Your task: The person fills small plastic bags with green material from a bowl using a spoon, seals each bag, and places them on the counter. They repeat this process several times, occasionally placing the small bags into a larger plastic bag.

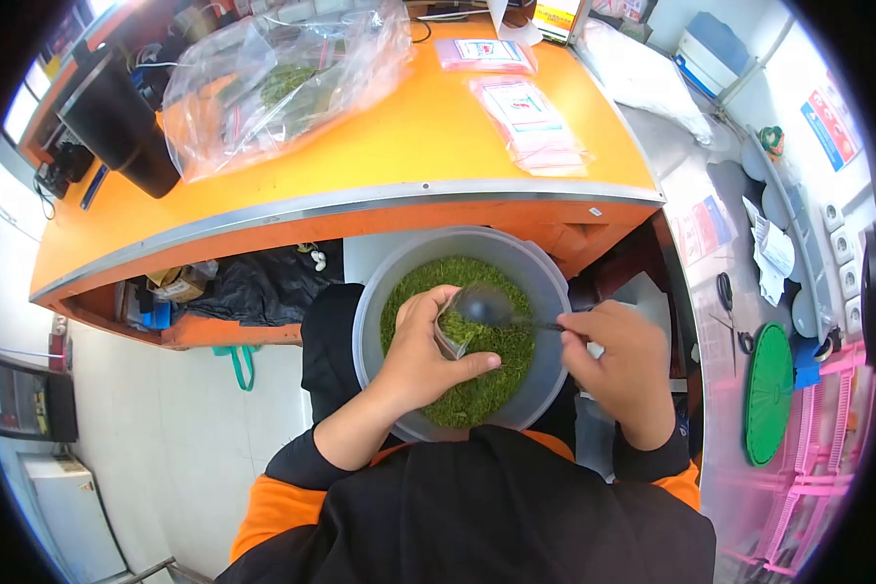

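A clear round tub (370, 341) on my lap holds shredded green material (477, 394). My left hand (423, 350) grips a small clear bag (451, 336) over the tub, with green shreds inside it. In my right hand (613, 360), at the tub's right rim, is the thin handle of a dark spoon (484, 307). The spoon's bowl, blurred by motion, is at the mouth of the small bag.
An orange desk (389, 146) stands in front, with a large clear plastic bag (292, 92), a black tumbler (122, 127) and pink-and-white packets (526, 117). At the right are scissors (730, 307), a green round lid (769, 394) and pink racks (803, 467).
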Demonstrator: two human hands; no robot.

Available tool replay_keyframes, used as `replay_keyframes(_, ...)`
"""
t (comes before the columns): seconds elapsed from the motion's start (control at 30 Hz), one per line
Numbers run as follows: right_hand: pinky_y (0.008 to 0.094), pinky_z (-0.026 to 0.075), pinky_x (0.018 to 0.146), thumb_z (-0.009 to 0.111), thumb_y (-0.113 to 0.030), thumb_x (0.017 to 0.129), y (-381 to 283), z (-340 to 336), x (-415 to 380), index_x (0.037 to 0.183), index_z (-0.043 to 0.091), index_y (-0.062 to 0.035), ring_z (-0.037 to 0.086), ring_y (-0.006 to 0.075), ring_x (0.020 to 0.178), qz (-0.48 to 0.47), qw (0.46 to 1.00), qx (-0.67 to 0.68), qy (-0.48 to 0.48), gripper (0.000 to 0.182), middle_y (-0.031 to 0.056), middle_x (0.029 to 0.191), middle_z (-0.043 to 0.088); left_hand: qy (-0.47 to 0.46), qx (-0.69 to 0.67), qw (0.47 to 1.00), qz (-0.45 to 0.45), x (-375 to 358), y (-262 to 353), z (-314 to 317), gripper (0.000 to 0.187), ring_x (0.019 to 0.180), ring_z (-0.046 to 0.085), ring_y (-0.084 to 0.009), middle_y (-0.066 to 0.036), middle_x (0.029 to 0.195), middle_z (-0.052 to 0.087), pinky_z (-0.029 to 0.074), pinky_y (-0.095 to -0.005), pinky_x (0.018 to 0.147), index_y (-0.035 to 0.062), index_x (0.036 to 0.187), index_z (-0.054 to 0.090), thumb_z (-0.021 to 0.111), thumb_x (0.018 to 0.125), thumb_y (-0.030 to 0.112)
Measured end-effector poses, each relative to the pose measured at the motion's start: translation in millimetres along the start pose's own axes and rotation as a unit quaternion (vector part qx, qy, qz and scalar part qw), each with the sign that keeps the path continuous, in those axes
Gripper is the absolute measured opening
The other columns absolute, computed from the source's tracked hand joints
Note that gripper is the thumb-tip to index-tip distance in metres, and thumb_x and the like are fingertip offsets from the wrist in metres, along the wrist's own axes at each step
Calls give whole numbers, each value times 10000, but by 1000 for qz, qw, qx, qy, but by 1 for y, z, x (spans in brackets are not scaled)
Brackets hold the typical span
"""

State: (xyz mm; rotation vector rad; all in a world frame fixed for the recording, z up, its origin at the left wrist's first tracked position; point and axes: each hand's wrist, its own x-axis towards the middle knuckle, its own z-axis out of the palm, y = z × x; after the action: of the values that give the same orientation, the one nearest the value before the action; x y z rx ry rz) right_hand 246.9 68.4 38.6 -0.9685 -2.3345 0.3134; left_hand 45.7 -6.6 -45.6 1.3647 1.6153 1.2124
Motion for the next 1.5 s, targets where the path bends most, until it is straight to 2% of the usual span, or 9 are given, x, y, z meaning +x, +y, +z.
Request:
replay_keyframes(0.13,338,453,541,694,-132,681,8,10,1,822,678,-96,576,237,599,42,999,-21,25,147,53,681,581,72,129,986,71,-2,2,1,743,1189,364,-334,-141,1178,464,307,-418,1004,64,1201,427,828,603,249)
replay_keyframes(0.3,367,448,575,703,-176,698,-27,45,2,841,664,-122,580,245,649,-131,988,70,-38,158,43,731,574,147,219,950,170,2,-9,8,735,1196,345,-387,-130,1207,459,296,-467,996,76,1162,427,829,583,286)
replay_keyframes(0.5,355,448,578,674,-138,731,-18,48,9,823,654,-125,577,242,642,-97,989,106,-24,94,48,705,555,114,155,959,209,-1,15,-5,729,1192,382,-347,-106,1177,512,329,-438,982,71,1210,431,816,621,259)
replay_keyframes(0.6,357,448,584,655,-110,749,-12,52,2,850,635,-103,581,249,654,-92,989,104,-43,103,57,716,564,-29,50,991,125,7,11,-21,735,1063,513,-280,-94,1060,581,412,-363,902,61,1226,451,820,628,274)
replay_keyframes(0.63,359,447,587,648,-101,755,-10,53,3,862,627,-93,583,254,659,-96,989,100,-50,109,60,723,570,-4,-4,993,117,9,14,-22,646,869,603,-226,-78,911,626,467,-313,781,63,1179,512,811,651,284)
replay_keyframes(0.87,359,454,623,549,-44,849,-14,46,1,912,553,-30,567,296,672,-58,959,278,15,64,112,763,577,-88,124,968,199,17,39,-43,174,692,598,-276,-96,702,607,462,-370,611,53,837,640,682,783,213)
replay_keyframes(1.13,357,453,616,524,-18,860,-6,40,9,956,533,-26,567,295,678,-83,956,272,-67,96,132,788,569,-133,131,960,207,16,38,-50,171,680,581,-310,-116,679,594,454,-395,602,45,765,645,630,817,207)
replay_keyframes(1.3,350,459,630,547,-39,848,-6,44,13,964,545,-32,576,301,707,-55,951,305,-3,116,138,801,571,-142,155,967,147,17,45,-58,173,700,591,-304,-107,722,625,463,-389,631,54,790,664,620,835,216)
replay_keyframes(1.5,325,449,604,576,-27,829,-10,53,19,926,556,-43,570,272,673,-76,958,273,-34,101,117,747,568,-102,137,954,247,21,50,-44,154,692,591,-294,-94,722,627,467,-382,635,62,790,668,632,824,207)
